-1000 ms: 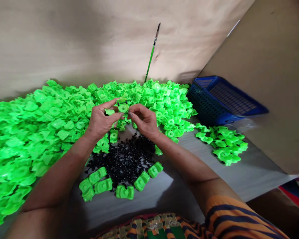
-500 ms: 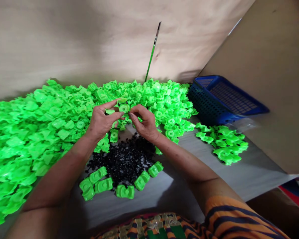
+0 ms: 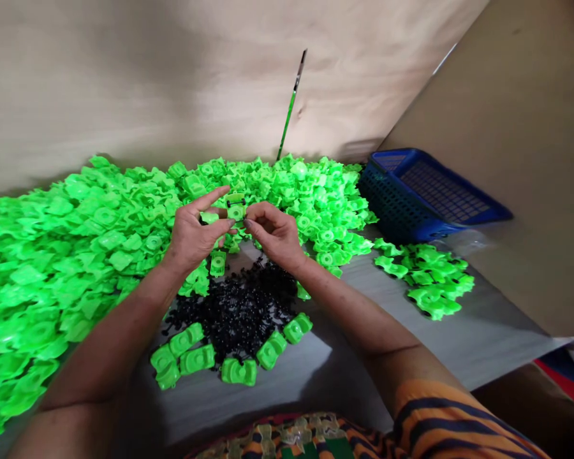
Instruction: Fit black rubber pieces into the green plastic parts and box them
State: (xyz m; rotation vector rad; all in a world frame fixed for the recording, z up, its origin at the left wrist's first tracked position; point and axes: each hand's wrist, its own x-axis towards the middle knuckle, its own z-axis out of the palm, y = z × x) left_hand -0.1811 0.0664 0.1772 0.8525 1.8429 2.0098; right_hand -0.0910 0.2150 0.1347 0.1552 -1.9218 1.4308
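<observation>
My left hand (image 3: pixel 190 233) holds a bright green toy car shell (image 3: pixel 236 213) with its hollow underside facing me, index finger stretched out past it. One black wheel axle (image 3: pixel 236 203) lies across the shell's far end. Another green shell (image 3: pixel 210 217) is tucked in the same palm. My right hand (image 3: pixel 280 239) is closed in a pinch at the shell's near end, on a small black wheel axle that its fingertips mostly hide. Beneath both hands spreads a heap of black wheel axles (image 3: pixel 249 309) on the grey table (image 3: pixel 349 306).
A large pile of green car shells (image 3: pixel 90 236) runs along the back wall and left side. Several green cars (image 3: pixel 238 371) lie around the near side of the axles. More cars (image 3: pixel 435 280) lie right, beside a blue basket (image 3: pixel 397 204). A thin green stick (image 3: pixel 289 108) rises behind.
My right fingertips have moved slightly left, against the near end of the shell. My left index finger has lifted off the shell's far edge. The whole view has shifted a little.
</observation>
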